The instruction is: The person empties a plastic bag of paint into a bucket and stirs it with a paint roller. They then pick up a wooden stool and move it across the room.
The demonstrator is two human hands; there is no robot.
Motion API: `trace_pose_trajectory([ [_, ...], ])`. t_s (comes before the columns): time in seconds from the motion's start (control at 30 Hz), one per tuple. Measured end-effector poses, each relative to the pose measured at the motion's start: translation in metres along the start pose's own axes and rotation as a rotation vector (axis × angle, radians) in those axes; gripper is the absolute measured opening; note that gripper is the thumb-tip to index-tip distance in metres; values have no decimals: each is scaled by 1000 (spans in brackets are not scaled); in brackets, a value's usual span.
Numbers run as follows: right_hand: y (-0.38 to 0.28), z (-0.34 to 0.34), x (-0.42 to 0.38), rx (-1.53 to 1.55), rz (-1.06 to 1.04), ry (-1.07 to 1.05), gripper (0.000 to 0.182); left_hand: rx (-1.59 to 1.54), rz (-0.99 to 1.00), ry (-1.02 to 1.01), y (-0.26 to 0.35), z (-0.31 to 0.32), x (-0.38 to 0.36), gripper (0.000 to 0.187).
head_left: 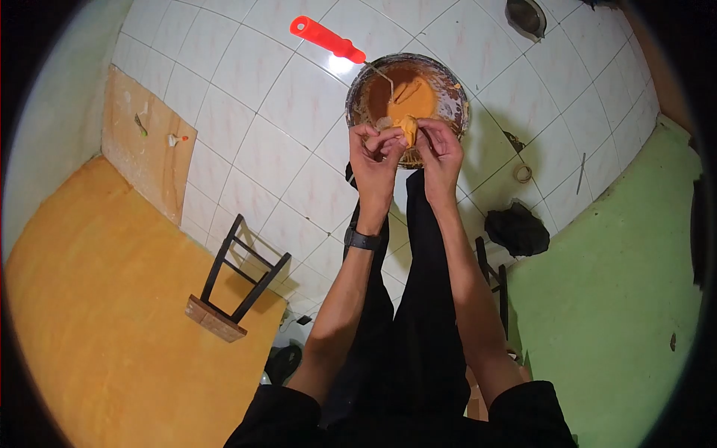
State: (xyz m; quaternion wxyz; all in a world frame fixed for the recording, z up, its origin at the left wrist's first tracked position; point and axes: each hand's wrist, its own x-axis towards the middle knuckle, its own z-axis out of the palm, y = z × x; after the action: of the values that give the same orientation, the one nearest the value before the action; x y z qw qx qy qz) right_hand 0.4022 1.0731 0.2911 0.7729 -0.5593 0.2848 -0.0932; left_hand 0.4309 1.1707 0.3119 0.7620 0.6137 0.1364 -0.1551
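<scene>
Over the near rim of a paint-smeared bucket (457, 104), my two hands come close together. My left hand (373, 158) and my right hand (441, 155) pinch a small crumpled orange piece (409, 131) between their fingertips; I cannot tell what it is made of. Orange paint (415, 101) fills the bottom of the bucket. A paint roller leans in it, its red handle (327, 39) sticking out past the far left rim and its bent wire frame reaching down to the paint. Next to my left fingertips shows a small pale round spot (384, 123).
White tiles (284, 97) cover the floor. A black stool with a wooden seat (216, 319) lies at the left, near a stained board (146, 142). To the right are a tape roll (523, 173), a black cloth bundle (517, 229) and a dark basin (526, 19). Orange and green walls flank me.
</scene>
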Motion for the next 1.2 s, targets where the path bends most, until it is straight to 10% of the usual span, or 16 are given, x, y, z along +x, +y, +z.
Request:
trace_pose_trajectory([
  [0.4, -2, -6, -5, 96, 175, 41, 12, 351, 217, 130, 17, -12, 1, 34],
  [0.83, -20, -2, 4, -451, -159, 26, 7, 846, 429, -29, 25, -37, 16, 26],
  [1.2, -2, -28, 3, -603, -163, 54, 11, 165, -229, -30, 19, -74, 25, 38],
])
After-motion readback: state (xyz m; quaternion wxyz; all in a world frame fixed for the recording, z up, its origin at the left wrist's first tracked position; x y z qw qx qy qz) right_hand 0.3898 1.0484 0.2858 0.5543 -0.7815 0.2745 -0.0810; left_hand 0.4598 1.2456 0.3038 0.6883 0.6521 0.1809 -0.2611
